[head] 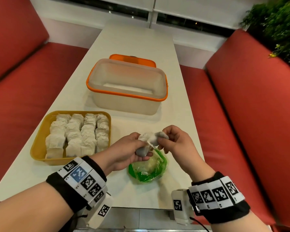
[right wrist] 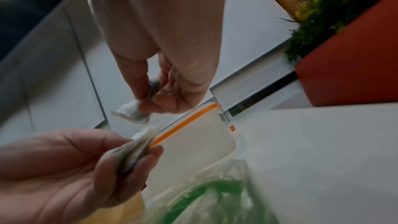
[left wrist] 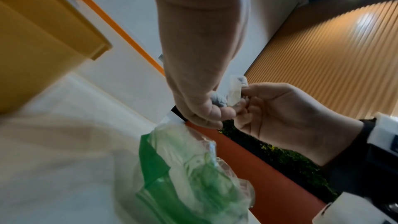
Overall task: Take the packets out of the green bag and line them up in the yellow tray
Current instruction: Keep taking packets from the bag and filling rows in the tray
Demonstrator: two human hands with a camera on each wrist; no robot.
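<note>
While both hands work above the near edge of a white table, a small cluster of pale packets is held between them in mid-air, just over the green bag. The left hand curls its fingers around the lower end of the bunch, and the right hand pinches the upper end between thumb and fingertips. From the right wrist camera, the left hand shows several flat packets pressed between thumb and fingers, while the right hand nips a crumpled corner of another. The left wrist camera gives the same grip from below, the right hand closed on the paper beside the left thumb. The green bag lies crumpled and open on the table near its front edge, directly under the hands; what remains inside cannot be made out.

To the left of the bag, near the table's left edge, the yellow tray holds four rows of packets standing close together and overlapping. Beyond the tray and bag, toward the middle of the table, stands a translucent container with an orange rim, and an orange lid lies just behind it. Red bench seats flank the table on both sides, and green foliage shows at the far right.
</note>
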